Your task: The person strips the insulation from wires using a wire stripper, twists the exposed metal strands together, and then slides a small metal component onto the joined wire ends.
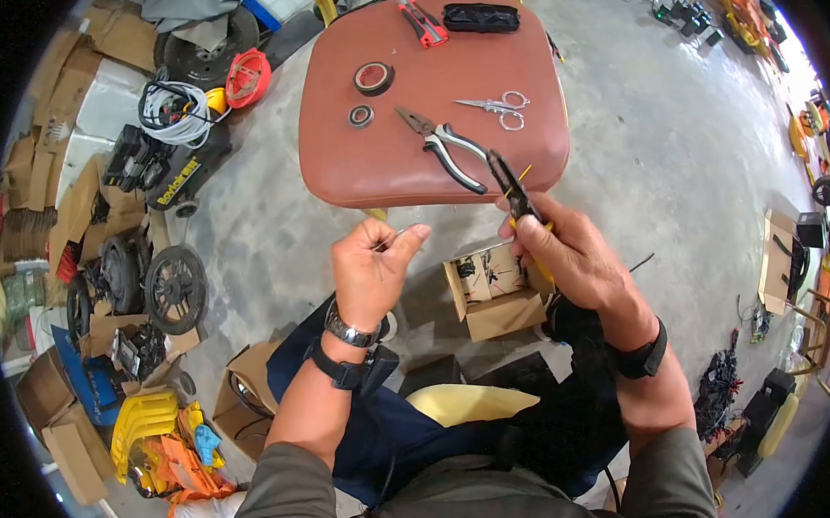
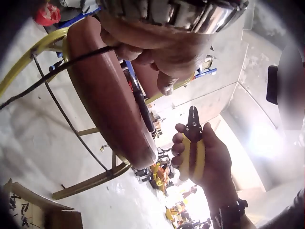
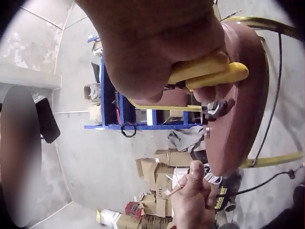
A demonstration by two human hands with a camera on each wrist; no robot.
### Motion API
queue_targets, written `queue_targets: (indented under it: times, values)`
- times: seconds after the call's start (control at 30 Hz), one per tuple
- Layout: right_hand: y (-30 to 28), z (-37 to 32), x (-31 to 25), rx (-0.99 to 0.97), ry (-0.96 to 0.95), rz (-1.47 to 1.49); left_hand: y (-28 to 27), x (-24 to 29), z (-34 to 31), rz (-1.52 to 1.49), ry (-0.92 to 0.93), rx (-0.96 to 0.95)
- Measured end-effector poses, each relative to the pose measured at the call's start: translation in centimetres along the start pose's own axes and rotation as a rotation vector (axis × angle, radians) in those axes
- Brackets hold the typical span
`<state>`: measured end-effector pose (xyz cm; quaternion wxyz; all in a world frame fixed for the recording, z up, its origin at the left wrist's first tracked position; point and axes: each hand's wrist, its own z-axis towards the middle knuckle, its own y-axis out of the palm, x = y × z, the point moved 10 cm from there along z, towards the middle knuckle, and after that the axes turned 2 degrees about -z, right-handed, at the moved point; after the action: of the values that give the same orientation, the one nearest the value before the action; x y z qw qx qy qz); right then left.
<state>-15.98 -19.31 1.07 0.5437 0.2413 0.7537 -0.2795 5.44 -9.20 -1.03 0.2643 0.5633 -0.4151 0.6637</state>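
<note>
My left hand (image 1: 367,266) grips a black cable (image 2: 78,58) between thumb and curled fingers; thin bare ends show by the thumb in the head view. The cable trails away from that hand in both wrist views. To its right, my right hand (image 1: 570,252) holds a wire stripper (image 2: 194,131) by its yellow handles, dark nose pointing up and away. A small yellow strip (image 1: 525,173) shows beside the nose. Beyond the hands, combination pliers (image 1: 442,145) with black-and-white handles lie on a brown padded chair seat (image 1: 356,174). The stripper's tip overlaps the seat's front edge in the head view.
Also on the seat lie scissors (image 1: 496,105), black tape (image 1: 373,77), a small metal ring (image 1: 361,116), a red utility knife (image 1: 423,22) and a black case (image 1: 480,18). Below the hands stands an open cardboard box (image 1: 506,318). Cartons and wheels (image 1: 176,290) crowd the left floor.
</note>
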Motion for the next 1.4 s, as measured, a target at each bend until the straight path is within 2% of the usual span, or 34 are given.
queue_targets:
  times: [0.13,0.23,0.33,0.43,0.53,0.63,0.73,0.83,0.93,1.07,1.17,1.27,1.37,1.4]
  values:
    - [0.9,-1.3,0.9,-0.112,0.048,-0.065,1.3,-0.3,-0.3,0.028,-0.048,-0.072]
    - [1.0,-2.0,1.4,-0.118,0.065,-0.098,2.4,-0.9,-0.6,-0.020,-0.084,-0.126]
    - [1.2,-2.4,1.0,-0.163,0.028,-0.305,3.4,-1.7,-1.1,-0.063,-0.116,-0.164]
    - [1.8,-2.9,1.8,-0.225,0.040,-0.349,4.0,-1.6,-1.3,-0.039,-0.084,-0.201]
    - [2.3,-3.5,0.7,-0.171,-0.190,-0.577,5.1,-2.2,-1.2,-0.179,-0.135,-0.276]
    - [3.2,-4.0,2.0,-0.150,-0.218,-0.809,6.2,0.1,-1.7,-0.120,-0.074,-0.383]
    - [5.1,-4.4,3.4,-0.267,-0.184,-0.989,8.2,-0.9,-3.3,-0.091,-0.170,-0.557]
    - [6.1,-4.9,3.1,-0.255,-0.285,-1.008,9.6,-2.3,-4.8,-0.057,-0.285,-0.703]
    - [6.2,-5.0,2.8,-0.249,-0.317,-1.012,10.1,-2.6,-5.4,-0.048,-0.328,-0.745]
    - [6.3,-4.8,2.6,-0.251,-0.309,-1.051,9.8,-2.0,-4.8,-0.087,-0.236,-0.679]
    - [6.0,-4.9,1.9,-0.178,-0.374,-1.008,9.3,-2.3,-4.3,-0.117,-0.220,-0.610]
    - [5.6,-4.8,2.2,-0.190,-0.322,-1.033,8.3,-2.9,-3.5,-0.134,-0.236,-0.531]
    - [4.9,-4.4,3.2,-0.319,-0.185,-1.078,6.8,-2.6,-2.7,-0.113,-0.262,-0.425]
    - [4.1,-4.2,2.9,-0.279,-0.177,-1.054,6.7,-2.3,-2.5,-0.081,-0.239,-0.436]
